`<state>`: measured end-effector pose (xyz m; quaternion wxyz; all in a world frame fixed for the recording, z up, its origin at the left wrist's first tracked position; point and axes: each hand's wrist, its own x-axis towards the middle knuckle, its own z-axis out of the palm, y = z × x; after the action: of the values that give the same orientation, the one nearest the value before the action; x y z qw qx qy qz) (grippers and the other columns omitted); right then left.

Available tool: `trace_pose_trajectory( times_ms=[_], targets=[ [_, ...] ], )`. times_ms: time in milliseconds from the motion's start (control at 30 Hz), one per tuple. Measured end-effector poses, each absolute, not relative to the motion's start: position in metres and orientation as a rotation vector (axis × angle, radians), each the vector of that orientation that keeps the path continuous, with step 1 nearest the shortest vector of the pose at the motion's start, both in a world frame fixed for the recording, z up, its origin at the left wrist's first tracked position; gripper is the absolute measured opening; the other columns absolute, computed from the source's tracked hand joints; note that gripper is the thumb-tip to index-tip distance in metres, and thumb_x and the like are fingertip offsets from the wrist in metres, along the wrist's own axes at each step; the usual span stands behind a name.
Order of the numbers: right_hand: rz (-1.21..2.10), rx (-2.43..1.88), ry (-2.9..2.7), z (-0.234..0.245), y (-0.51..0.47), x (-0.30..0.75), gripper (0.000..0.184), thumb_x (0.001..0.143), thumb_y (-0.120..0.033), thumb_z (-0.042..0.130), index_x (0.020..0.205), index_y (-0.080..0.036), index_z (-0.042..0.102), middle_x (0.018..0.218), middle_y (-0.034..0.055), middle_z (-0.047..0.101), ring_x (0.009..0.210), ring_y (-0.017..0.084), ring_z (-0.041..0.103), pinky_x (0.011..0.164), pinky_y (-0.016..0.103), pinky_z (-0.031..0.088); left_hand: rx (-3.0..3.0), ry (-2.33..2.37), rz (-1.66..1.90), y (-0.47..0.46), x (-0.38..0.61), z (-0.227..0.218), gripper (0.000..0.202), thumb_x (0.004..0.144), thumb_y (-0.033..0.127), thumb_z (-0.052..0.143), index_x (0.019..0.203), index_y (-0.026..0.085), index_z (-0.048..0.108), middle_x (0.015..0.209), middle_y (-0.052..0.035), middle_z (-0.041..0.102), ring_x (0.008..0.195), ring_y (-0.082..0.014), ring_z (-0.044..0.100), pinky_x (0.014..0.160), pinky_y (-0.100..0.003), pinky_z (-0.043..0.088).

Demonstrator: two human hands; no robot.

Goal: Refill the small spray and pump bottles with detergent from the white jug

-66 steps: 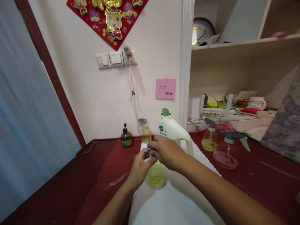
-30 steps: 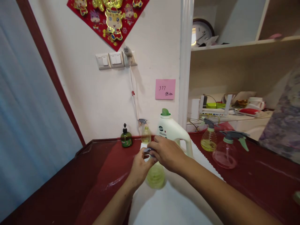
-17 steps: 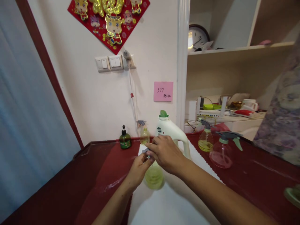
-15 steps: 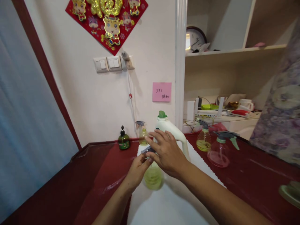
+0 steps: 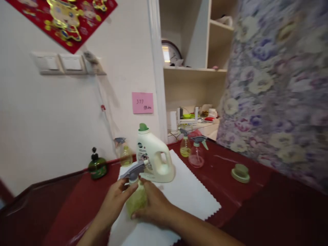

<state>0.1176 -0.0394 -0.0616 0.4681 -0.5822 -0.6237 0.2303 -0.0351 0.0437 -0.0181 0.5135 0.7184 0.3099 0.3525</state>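
A small spray bottle (image 5: 135, 200) with yellow-green liquid and a grey trigger head (image 5: 133, 169) stands on a white cloth (image 5: 189, 194). My left hand (image 5: 114, 201) is closed on its left side, just under the trigger head. My right hand (image 5: 152, 206) wraps round the bottle's body from the right and front. Right behind the bottle stands a white detergent jug (image 5: 153, 159) with a green cap.
On the red table (image 5: 243, 201) stand a dark green pump bottle (image 5: 97, 165), a yellow spray bottle (image 5: 123, 152), two more spray bottles (image 5: 196, 153) and a green lid (image 5: 240, 172). A person in a flowered garment (image 5: 276, 85) is at the right. Shelves (image 5: 194, 70) rise behind.
The view has swung right and closer, bringing the flowered garment into view. My right hand has dropped from the trigger head to the bottle's body; the left hand still holds the neck.
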Motion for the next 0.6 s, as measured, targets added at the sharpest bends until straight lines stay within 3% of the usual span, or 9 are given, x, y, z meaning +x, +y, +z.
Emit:
trace_pose_trajectory(
  times_ms=[167, 300, 367, 600],
  targets=[
    [0.632, -1.400, -1.438, -0.058, -0.055, 0.121, 0.095, 0.052, -0.044, 0.092, 0.136, -0.027, 0.052, 0.130, 0.0071, 0.065, 0.116, 0.030, 0.063, 0.094, 0.041, 0.052, 1.799, 0.737, 0.778, 0.038, -0.030, -0.006, 0.046, 0.075, 0.057, 0.077, 0.099, 0.018, 0.073, 0.099, -0.0095, 0.077, 0.092, -0.0323, 0.070, 0.084, -0.043, 0.057],
    [0.541, -1.456, -1.348, -0.052, -0.090, 0.149, 0.087, 0.050, -0.043, 0.092, 0.128, -0.026, 0.057, 0.124, 0.0065, 0.067, 0.110, 0.028, 0.065, 0.091, 0.040, 0.053, 1.826, 0.658, 0.746, 0.032, -0.029, -0.004, 0.068, 0.072, 0.055, 0.081, 0.131, 0.028, 0.061, 0.135, -0.0106, 0.066, 0.121, -0.0369, 0.062, 0.101, -0.049, 0.052],
    [0.460, -1.519, -1.273, -0.049, -0.107, 0.171, 0.083, 0.051, -0.040, 0.091, 0.125, -0.024, 0.057, 0.120, 0.0069, 0.068, 0.107, 0.027, 0.066, 0.091, 0.040, 0.054, 1.839, 0.687, 0.746, 0.029, -0.029, -0.001, 0.071, 0.073, 0.059, 0.078, 0.136, 0.031, 0.057, 0.146, -0.0106, 0.058, 0.129, -0.0373, 0.056, 0.106, -0.052, 0.049],
    [0.111, -1.670, -1.035, -0.052, -0.150, 0.274, 0.069, 0.064, -0.029, 0.082, 0.126, -0.020, 0.053, 0.126, 0.0122, 0.064, 0.118, 0.032, 0.060, 0.105, 0.052, 0.043, 1.770, 0.851, 0.845, 0.024, -0.023, 0.002, 0.063, 0.071, 0.067, 0.075, 0.119, 0.026, 0.066, 0.128, -0.0097, 0.070, 0.127, -0.0356, 0.058, 0.109, -0.050, 0.048]
  ],
)
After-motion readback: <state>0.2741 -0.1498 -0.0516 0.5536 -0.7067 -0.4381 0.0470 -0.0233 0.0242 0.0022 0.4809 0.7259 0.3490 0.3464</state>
